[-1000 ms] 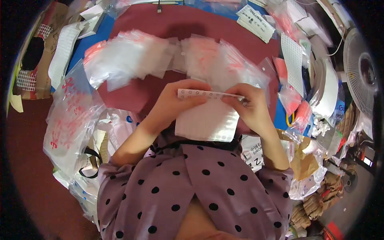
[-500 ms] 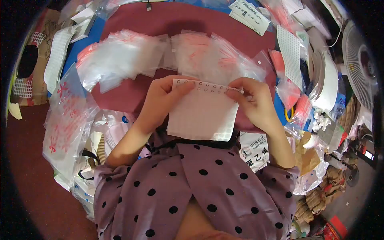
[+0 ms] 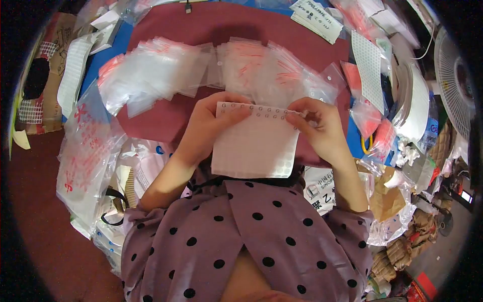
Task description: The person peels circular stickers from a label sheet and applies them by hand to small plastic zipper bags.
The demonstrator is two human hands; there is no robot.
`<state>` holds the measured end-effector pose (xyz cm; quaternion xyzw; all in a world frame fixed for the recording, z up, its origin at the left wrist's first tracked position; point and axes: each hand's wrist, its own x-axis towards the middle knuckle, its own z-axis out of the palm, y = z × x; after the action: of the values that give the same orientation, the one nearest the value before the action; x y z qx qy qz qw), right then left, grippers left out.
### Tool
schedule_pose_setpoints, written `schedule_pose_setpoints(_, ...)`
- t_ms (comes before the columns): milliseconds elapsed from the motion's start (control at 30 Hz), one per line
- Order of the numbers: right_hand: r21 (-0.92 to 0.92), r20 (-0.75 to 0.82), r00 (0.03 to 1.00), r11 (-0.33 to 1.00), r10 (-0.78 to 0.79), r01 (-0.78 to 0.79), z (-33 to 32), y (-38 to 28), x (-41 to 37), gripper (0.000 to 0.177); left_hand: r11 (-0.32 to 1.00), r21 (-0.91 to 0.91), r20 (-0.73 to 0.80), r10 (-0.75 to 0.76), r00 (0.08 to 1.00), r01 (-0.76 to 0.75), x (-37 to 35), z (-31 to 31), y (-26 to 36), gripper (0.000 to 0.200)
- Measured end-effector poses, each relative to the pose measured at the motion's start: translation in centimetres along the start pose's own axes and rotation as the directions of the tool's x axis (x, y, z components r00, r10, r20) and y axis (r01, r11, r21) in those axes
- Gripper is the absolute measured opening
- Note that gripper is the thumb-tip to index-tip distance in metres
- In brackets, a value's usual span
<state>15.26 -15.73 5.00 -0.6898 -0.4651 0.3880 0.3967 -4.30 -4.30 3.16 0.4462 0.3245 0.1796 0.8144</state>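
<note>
A white sticker sheet (image 3: 254, 151) with rows of printed letter G along its top hangs in front of my body. My left hand (image 3: 214, 121) grips its upper left edge, thumb across the front and fingers behind. At the upper right corner my right hand (image 3: 322, 126) is closed in a pinch, thumb against the printed rows. A small whitish scrap shows by the right fingers; I cannot make out its exact shape. Just beyond the sheet, clear plastic bags (image 3: 163, 73) with red edges lie fanned out, and a second fan of bags (image 3: 244, 65) lies to their right.
A dark red mat (image 3: 211, 22) covers the blue table. At left hangs a large plastic bag (image 3: 83, 161) with red writing. Handwritten paper slips (image 3: 317, 20) lie at the far right. More printed sheets (image 3: 367, 68), yellow-handled scissors (image 3: 369, 145) and a fan (image 3: 455, 75) are on the right.
The view has shifted slightly. Both hands keep hold of the sheet, and the right fingers have moved a little, with the whitish scrap now showing more beside them.
</note>
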Motion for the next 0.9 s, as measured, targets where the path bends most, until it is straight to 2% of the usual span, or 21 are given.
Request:
schedule_pose_setpoints(67,-0.078,-0.012,0.998,0.995,-0.067,0.066,0.2,-0.1,-0.2,0.014,1.000,-0.006,0.013,-0.030,0.999,0.030,0.1,0.1,-0.2,0.023)
schedule_pose_setpoints(167,-0.147,-0.023,0.997,0.987,-0.070,0.066,0.5,-0.5,-0.6,0.014,0.996,0.037,0.037,-0.079,0.996,0.077,0.1,-0.3,-0.7,0.024)
schedule_pose_setpoints(333,-0.070,0.098,0.995,0.997,-0.013,0.020,1.1,0.1,-1.3,0.014,0.985,0.124,0.079,-0.133,0.988,0.122,-0.6,-1.0,-1.5,0.025)
schedule_pose_setpoints(400,-0.039,0.136,0.991,0.999,-0.020,0.025,1.3,0.3,-1.6,0.014,0.981,0.091,0.089,-0.177,0.980,0.169,-1.0,-1.2,-2.2,0.024)
schedule_pose_setpoints(467,-0.071,0.188,0.979,0.995,0.078,-0.065,1.3,0.3,-1.9,0.018,0.983,0.067,0.071,-0.177,0.982,0.173,-1.3,-1.4,-2.8,0.023)
schedule_pose_setpoints(500,-0.069,0.191,0.979,0.996,0.076,-0.064,1.5,0.5,-2.0,0.018,0.983,0.040,0.063,-0.179,0.982,0.177,-1.5,-1.5,-3.0,0.023)
schedule_pose_setpoints(700,0.053,0.013,0.999,0.997,0.049,-0.049,3.3,3.2,-3.3,0.021,0.988,0.011,-0.028,-0.151,0.988,0.152,-2.0,-1.6,-3.5,0.023)
schedule_pose_setpoints(767,0.235,-0.009,0.977,0.950,0.215,-0.207,4.2,3.0,-3.6,0.021,0.989,-0.008,-0.029,-0.147,0.989,0.147,-2.2,-1.6,-3.4,0.023)
schedule_pose_setpoints(833,0.304,-0.071,0.981,0.940,0.182,-0.153,5.0,3.2,-3.6,0.019,0.989,-0.021,-0.032,-0.145,0.989,0.144,-2.3,-1.5,-3.3,0.022)
schedule_pose_setpoints(900,0.358,-0.166,0.982,0.934,0.088,-0.023,5.8,4.3,-3.6,0.019,0.991,-0.058,-0.110,-0.126,0.986,0.120,-2.4,-1.4,-3.3,0.022)
